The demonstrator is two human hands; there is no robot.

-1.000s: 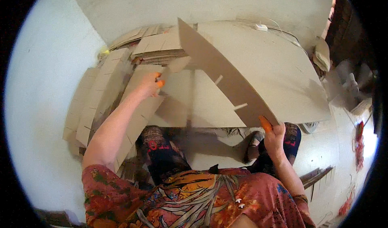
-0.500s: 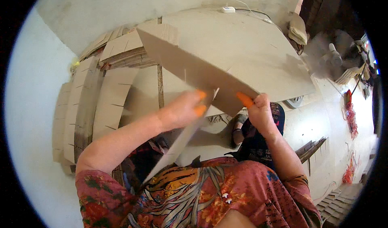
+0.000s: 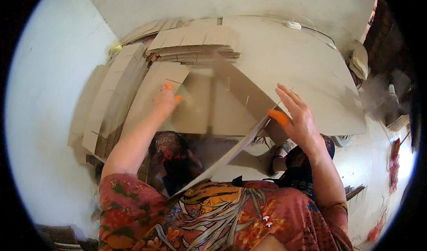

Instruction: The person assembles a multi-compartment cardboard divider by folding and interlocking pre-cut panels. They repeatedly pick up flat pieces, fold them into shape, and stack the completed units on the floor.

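Note:
Two slotted cardboard strips meet near my right hand. One brown cardboard strip slants over the table from the far middle toward that hand. The other cardboard strip is seen almost edge-on and runs down to my shirt. My right hand is open beside their meeting point, its fingers stretched out and its orange-covered thumb at the strips. My left hand is at the right edge of a pale slotted cardboard sheet at left. Its orange-covered thumb and finger are apart. Whether they touch that sheet's edge is hard to tell.
A stack of slotted cardboard lies on the far part of the table. More cardboard strips stand along the left wall. At the back is a white power strip. A fan, blurred, stands at right.
My left hand has let go of the near strip and moved left to the cardboard sheets. My right hand's fingers have straightened from their grip. The view has shifted, moving the scene rightward.

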